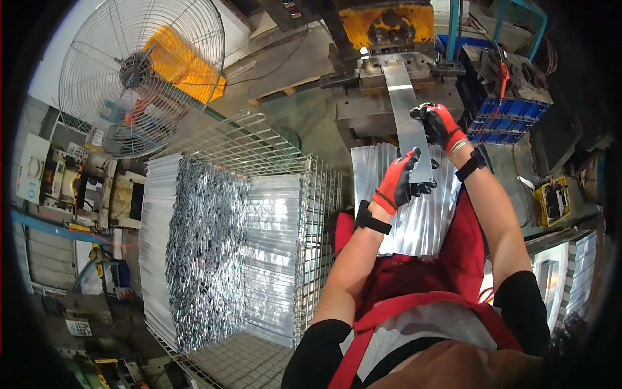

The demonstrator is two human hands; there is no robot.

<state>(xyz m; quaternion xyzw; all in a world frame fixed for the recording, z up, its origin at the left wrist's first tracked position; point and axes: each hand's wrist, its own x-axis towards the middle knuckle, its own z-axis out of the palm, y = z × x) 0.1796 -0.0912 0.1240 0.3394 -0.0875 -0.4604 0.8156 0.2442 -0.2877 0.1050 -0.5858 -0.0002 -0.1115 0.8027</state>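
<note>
A long, flat metal strip (403,107) runs from the press die (424,79) back toward me, its far end lying on the die. My left hand (400,181), in a red and black glove, is closed round the strip's near end, thumb on top. Farther along, my right hand (443,124), gloved alike, has its fingers curled at the strip's right edge and appears to pinch it. Below both hands, a stack of similar shiny strips (414,227) lies over my lap against the red apron.
To my left stands a wire mesh cage (319,214) packed with bundled metal strips (210,253). A large fan (139,74) is beyond it. Blue crates (512,120) bearing metal parts sit right of the press, and a yellow bin (552,201) is nearer on the right.
</note>
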